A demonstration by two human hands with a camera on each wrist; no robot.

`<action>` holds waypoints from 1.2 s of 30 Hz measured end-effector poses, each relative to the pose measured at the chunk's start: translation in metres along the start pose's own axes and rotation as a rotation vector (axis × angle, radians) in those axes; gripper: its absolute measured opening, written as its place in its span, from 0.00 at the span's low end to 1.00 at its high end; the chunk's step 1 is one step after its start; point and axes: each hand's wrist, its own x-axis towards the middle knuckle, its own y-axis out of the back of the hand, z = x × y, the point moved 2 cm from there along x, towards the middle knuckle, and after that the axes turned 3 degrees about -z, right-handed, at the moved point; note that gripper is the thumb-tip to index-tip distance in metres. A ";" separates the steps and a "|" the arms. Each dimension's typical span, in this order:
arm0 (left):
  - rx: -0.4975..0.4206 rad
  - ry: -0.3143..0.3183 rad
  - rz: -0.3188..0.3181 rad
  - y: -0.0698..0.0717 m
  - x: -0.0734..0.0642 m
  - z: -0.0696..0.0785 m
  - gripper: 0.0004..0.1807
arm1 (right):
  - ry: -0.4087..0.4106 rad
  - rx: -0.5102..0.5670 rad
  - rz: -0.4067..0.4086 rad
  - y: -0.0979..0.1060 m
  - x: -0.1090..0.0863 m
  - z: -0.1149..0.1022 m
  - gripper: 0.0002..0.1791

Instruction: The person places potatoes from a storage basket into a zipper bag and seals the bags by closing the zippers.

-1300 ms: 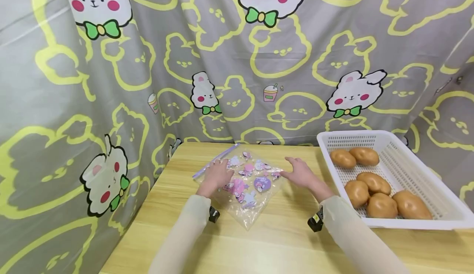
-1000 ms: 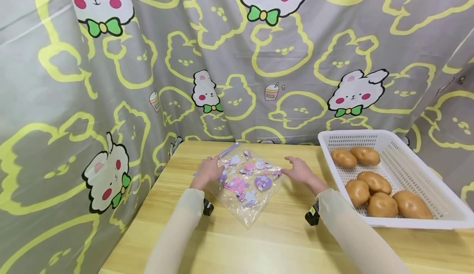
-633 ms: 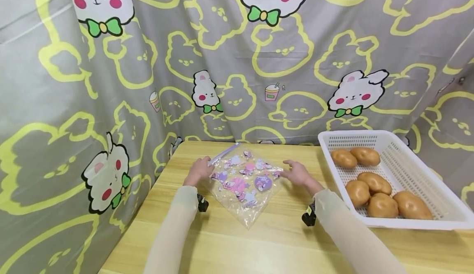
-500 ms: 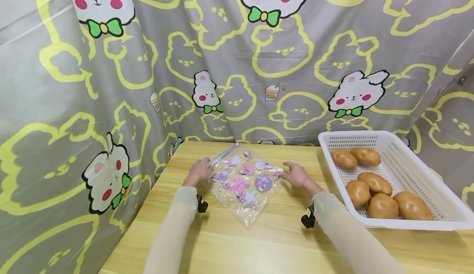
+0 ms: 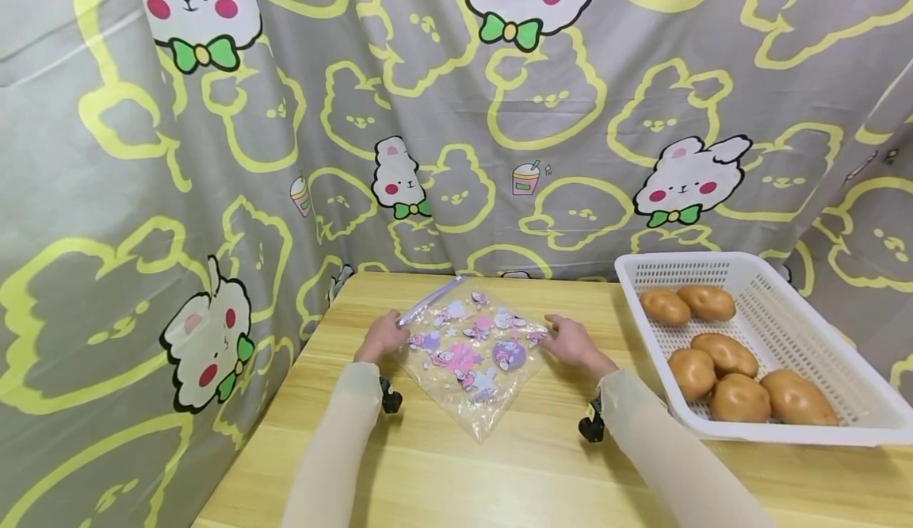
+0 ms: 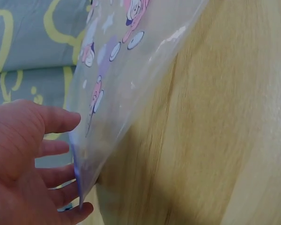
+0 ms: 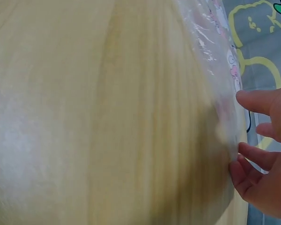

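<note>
A clear zip bag (image 5: 464,346) printed with pink and purple cartoon figures lies flat on the table, turned cornerwise. At its left corner is my left hand (image 5: 383,334). In the left wrist view the fingers (image 6: 56,176) touch the bag's purple zip edge (image 6: 77,173), and the thumb stands apart from them. My right hand (image 5: 573,341) is at the bag's right corner. In the right wrist view its fingertips (image 7: 241,164) touch the bag's edge (image 7: 225,108), with the thumb raised away from the fingers.
A white plastic basket (image 5: 866,369) stands on the right side of the wooden table (image 5: 492,480), with several brown potatoes (image 5: 742,398) inside. A grey curtain (image 5: 456,116) with cartoon prints hangs behind the table and along its left side.
My left hand has moved left off the top of the bag to its left corner, uncovering the zip edge. The right hand has shifted only slightly, and the bag lies nearly where it was.
</note>
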 end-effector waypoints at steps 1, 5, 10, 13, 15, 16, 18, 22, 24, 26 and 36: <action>-0.004 0.006 0.005 0.000 0.000 -0.001 0.29 | 0.001 -0.009 0.006 -0.001 0.000 0.000 0.37; 0.000 0.021 0.035 -0.001 0.001 -0.001 0.27 | 0.001 -0.055 0.020 -0.003 0.000 0.000 0.39; 0.005 0.030 0.075 -0.003 0.001 0.000 0.19 | 0.006 -0.099 0.018 -0.004 0.000 -0.001 0.42; -0.001 0.023 0.106 -0.003 0.001 0.001 0.13 | 0.018 -0.113 0.020 -0.004 0.001 0.001 0.42; -0.020 0.021 0.125 -0.003 0.000 0.002 0.11 | 0.021 -0.113 0.024 -0.004 0.002 0.003 0.41; -0.038 0.019 0.131 -0.003 0.000 0.003 0.10 | 0.021 -0.108 0.025 -0.005 0.003 0.003 0.41; -0.071 0.017 0.141 -0.003 0.000 0.004 0.10 | 0.025 -0.096 0.031 -0.005 0.003 0.004 0.36; -0.142 0.009 0.149 -0.004 0.000 0.004 0.11 | 0.046 -0.044 0.056 -0.004 0.000 0.004 0.22; -0.160 0.004 0.159 -0.003 0.000 0.005 0.10 | 0.066 -0.009 0.075 -0.003 -0.003 0.002 0.16; -0.174 -0.007 0.177 -0.002 0.000 0.006 0.08 | 0.095 0.017 0.094 -0.003 -0.006 0.000 0.11; -0.109 -0.095 0.306 0.014 0.004 0.020 0.06 | 0.047 0.120 0.042 -0.008 -0.021 -0.004 0.04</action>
